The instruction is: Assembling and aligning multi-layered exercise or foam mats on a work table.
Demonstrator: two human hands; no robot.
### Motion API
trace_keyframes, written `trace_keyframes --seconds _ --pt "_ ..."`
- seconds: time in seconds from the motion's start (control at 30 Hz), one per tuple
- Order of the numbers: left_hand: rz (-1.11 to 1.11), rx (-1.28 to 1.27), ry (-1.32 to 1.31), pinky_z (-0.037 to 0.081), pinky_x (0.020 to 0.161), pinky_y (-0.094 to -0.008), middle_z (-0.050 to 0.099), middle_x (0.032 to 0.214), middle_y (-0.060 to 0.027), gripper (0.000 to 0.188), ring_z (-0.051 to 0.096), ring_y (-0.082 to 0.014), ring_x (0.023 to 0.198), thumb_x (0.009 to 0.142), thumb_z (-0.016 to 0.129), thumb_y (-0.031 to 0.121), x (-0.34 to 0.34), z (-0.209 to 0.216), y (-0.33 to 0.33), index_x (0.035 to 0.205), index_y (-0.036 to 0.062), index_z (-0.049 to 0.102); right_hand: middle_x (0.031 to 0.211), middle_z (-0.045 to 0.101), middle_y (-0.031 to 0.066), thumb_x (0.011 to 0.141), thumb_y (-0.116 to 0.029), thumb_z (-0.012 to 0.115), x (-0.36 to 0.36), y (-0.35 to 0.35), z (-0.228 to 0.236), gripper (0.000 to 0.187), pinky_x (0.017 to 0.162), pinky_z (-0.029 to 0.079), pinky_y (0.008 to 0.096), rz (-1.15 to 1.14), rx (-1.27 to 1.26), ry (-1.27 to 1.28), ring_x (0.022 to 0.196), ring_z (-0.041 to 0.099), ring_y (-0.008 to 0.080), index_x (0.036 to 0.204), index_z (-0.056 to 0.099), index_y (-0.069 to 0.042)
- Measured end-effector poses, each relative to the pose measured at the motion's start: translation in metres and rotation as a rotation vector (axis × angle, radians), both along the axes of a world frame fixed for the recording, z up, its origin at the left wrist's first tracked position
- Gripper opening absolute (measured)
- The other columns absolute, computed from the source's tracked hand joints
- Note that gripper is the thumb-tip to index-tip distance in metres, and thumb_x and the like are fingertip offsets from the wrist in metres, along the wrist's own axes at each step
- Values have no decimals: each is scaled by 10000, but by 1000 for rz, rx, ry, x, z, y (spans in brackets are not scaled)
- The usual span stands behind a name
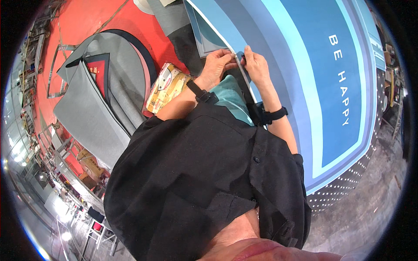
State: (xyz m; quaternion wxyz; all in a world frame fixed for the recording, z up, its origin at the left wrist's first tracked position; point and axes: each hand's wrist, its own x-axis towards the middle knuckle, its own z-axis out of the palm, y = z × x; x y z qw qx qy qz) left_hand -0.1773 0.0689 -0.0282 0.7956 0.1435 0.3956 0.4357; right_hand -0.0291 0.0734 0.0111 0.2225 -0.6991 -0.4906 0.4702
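Head view: left hand (216, 65) and right hand (254, 65) both pinch the grey edging strip (242, 69) at the blue mat's (313, 78) left edge. Uneven tension could likely pucker the strip.

Your one camera sits on your head and looks straight down, close over your black shirt (196, 174) and the big blue mat (313, 87).

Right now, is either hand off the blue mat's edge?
No: the left hand and the right hand both pinch the pale edge strip of the blue mat.
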Motion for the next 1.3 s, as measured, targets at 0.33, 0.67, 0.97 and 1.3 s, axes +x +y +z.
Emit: trace_keyframes --seconds 0.33,0.67,0.97,1.3 --pt "0 24 64 488 700 -262 583 864 -50 108 572 -132 747 815 581 75 6 0 0 896 7 559 794 599 240 866 -360 317 -16 2 0 500 755 429 465 14 27 -371 816 563 419 742 634 6" --pt "7 6 70 490 674 -252 581 818 -48 81 574 -128 724 805 591 79 7 -1 2 833 12 556 786 604 233 868 -313 324 -17 3 8 469 740 445 463 98 49 -511 788 580 404 755 630 24" --pt "-54 33 271 496 623 -262 565 822 -66 145 575 -153 695 823 535 116 6 1 4 859 -24 547 788 607 227 886 -341 296 -17 2 3 501 747 442 463 157 69 -507 792 580 399 765 639 3" --pt "-362 29 553 508 658 -268 600 813 -101 203 605 -162 700 805 516 129 -8 -6 16 891 -52 545 812 610 209 885 -391 311 -10 -12 -12 501 748 430 456 61 16 -299 818 568 399 775 648 -37"
